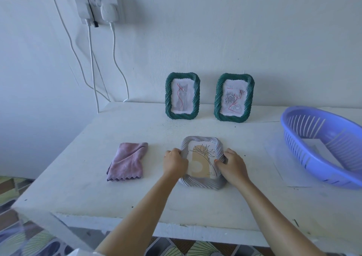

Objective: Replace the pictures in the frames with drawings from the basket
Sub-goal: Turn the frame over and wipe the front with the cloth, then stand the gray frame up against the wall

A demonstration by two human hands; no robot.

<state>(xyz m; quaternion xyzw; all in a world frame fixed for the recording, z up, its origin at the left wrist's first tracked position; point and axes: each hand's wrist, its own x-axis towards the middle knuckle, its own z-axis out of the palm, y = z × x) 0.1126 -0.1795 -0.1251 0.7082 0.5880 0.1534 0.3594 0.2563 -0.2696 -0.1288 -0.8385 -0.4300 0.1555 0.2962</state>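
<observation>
A grey rope-edged frame (199, 140) lies flat on the white table (137, 193), holding a flower print on a tan shape (201, 161). My left hand (174, 162) grips its left edge. My right hand (232, 165) grips its right edge, thumb on the picture. Two green frames stand against the wall: one (182, 96) shows a grey cat drawing, the other (234, 97) a rose drawing. A blue slotted basket (321, 144) sits at the right with a white sheet (317, 148) inside.
A folded pink cloth (127, 161) lies left of the grey frame. A paper sheet (282, 163) lies under the basket. Cables (113, 59) hang from a wall socket (99, 7) at the upper left. The table's front edge runs close to me.
</observation>
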